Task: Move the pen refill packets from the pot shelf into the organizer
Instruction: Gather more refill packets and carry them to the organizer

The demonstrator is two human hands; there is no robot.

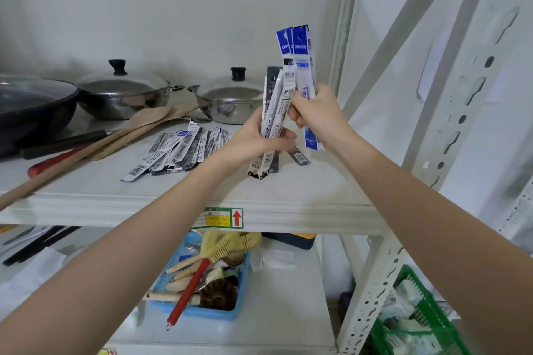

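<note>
A white metal shelving unit stands against a pale wall, its perforated uprights (450, 135) running up the right side, and the pot shelf (95, 196) crosses the middle of the view.

Above the right part of that shelf, both hands hold pen refill packets upright. The left hand (253, 140) has its fingers and thumb curled round a bundle of black-and-white packets (275, 112), whose lower ends hang just above the shelf surface. The right hand (315, 111) grips 2 blue-topped packets (297, 43) that rise higher than the others, with a blue end showing below the fist. The 2 bundles lean close together and the hands are nearly touching. One more dark packet (300, 157) lies on the shelf just behind the hands.

To the left, a fanned pile of packets (178, 150) lies flat on the shelf. Beside it lie 2 wooden spatulas (138, 127), a red-handled utensil (54, 160) and a long wooden handle that juts past the shelf edge. Behind them stand 2 lidded steel pots (124, 95) (227, 98) with black knobs, and a dark wok (31, 109) at the far left.

A label with a red arrow (222, 217) is stuck on the shelf's front edge. On the shelf below, a blue basket (236, 297) holds brushes. A green basket (427, 314) sits at lower right, outside the frame of the shelving.
</note>
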